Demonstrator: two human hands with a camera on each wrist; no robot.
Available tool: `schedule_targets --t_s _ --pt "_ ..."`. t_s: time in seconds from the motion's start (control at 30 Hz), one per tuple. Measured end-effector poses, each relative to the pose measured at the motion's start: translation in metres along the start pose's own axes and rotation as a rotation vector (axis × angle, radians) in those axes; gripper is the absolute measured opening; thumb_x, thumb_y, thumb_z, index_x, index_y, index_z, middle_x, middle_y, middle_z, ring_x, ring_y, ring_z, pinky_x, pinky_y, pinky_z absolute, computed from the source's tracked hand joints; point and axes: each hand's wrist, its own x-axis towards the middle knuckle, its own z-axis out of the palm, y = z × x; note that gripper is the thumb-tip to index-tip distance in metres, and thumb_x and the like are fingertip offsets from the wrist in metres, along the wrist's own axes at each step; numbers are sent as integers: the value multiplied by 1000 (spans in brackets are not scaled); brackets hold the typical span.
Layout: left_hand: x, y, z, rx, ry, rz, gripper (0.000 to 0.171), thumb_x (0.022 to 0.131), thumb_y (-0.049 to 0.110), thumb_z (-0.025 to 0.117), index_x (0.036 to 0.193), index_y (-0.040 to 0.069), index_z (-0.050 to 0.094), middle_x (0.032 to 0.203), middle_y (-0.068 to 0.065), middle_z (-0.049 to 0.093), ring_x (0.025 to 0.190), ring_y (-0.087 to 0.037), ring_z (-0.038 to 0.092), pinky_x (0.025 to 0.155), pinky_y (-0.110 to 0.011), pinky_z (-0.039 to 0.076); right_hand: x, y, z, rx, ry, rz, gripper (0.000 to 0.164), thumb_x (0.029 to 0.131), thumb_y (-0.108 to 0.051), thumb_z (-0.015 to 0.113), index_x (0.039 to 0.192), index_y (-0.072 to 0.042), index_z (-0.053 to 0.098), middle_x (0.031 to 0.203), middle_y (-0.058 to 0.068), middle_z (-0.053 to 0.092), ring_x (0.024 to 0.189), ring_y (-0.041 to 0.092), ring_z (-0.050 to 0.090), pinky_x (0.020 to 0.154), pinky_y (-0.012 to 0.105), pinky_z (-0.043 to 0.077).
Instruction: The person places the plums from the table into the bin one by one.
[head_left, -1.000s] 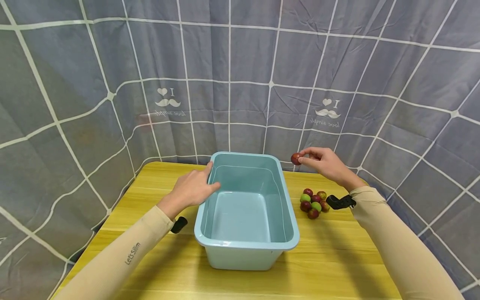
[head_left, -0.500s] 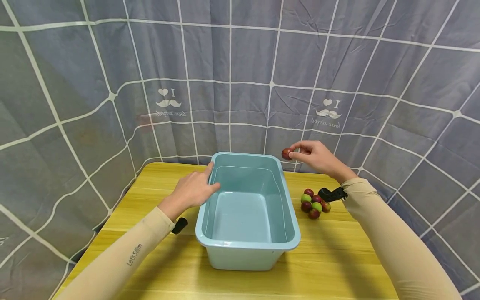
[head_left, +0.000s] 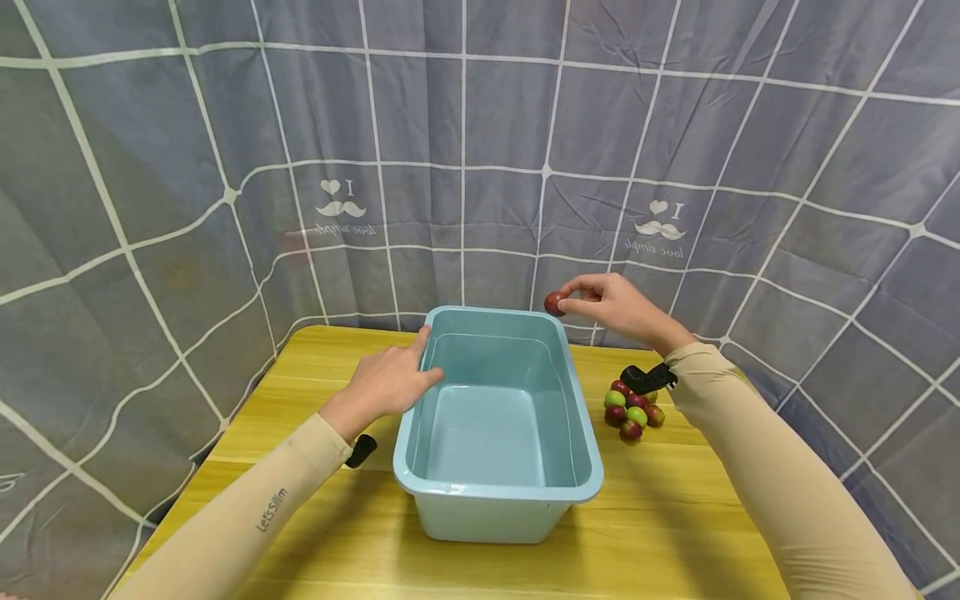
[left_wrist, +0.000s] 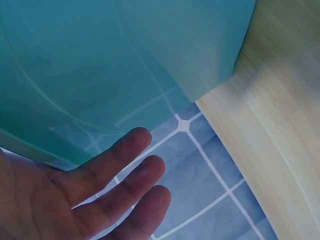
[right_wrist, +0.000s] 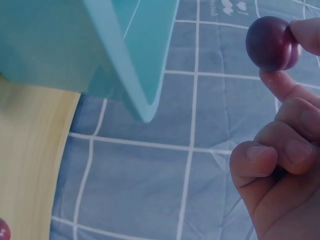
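Observation:
A dark red plum (head_left: 555, 303) is pinched between the thumb and index finger of my right hand (head_left: 617, 308), up beside the far right corner of a light blue plastic tub (head_left: 499, 510). The right wrist view shows the plum (right_wrist: 272, 44) at the fingertips, the other fingers curled in below. My left hand (head_left: 387, 381) rests on the tub's left rim, index finger along it and thumb over the inside. In the left wrist view the remaining fingers of the left hand (left_wrist: 107, 185) are loosely extended beside the tub's outer wall. Nothing lies inside the tub.
Several red and green plums (head_left: 636, 415) lie in a cluster on the wooden table (head_left: 675, 517), right of the tub and partly behind the right wrist strap (head_left: 647, 379). A grey checked curtain (head_left: 495, 208) hangs behind and along both sides.
My right hand has moved left and slightly up, carrying the plum from the right toward the tub's far right corner. The left hand has kept its place on the rim.

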Motion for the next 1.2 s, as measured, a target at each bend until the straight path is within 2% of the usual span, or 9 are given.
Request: schedule_targets --t_s 0.33,0.6,0.73,0.87,1.0,1.2 --pt "1 1 0 17 9 -10 84 96 51 46 163 14 12 77 -3 62 77 -23 62 55 -37 42 17 -14 5 -25 -47 -45 30 94 -43 67 111 -19 73 66 1 42 59 17 37 58 32 35" --pt "1 3 0 22 15 -12 84 96 51 46 163 14 14 92 -7 69 80 -23 63 56 -37 43 31 -21 14 -90 -116 -79 29 96 -39 66 113 -17 73 62 0 45 52 13 37 54 31 35" --pt "1 3 1 18 8 -14 84 96 51 46 163 13 14 83 -5 66 77 -22 62 55 -37 42 37 -24 19 -108 -145 -88 30 95 -38 66 114 -16 73 62 -1 45 54 15 38 56 32 35" --pt "2 3 2 16 8 -15 84 96 51 47 163 13 14 78 -3 63 76 -22 62 55 -37 42 42 -26 24 -118 -175 -78 28 95 -37 66 113 -18 73 66 1 51 60 18 43 61 33 38" --pt "1 4 2 17 6 -17 84 96 51 47 163 13 14 82 -4 65 79 -23 63 56 -37 43 48 -29 29 -119 -214 -74 25 94 -37 66 111 -19 74 75 2 62 66 18 48 67 34 42" --pt "2 6 2 30 10 -26 84 96 52 47 163 13 15 96 -8 70 87 -26 66 59 -38 44 58 -31 38 -140 -269 -91 23 94 -36 66 108 -20 75 74 3 62 62 16 45 64 32 40"
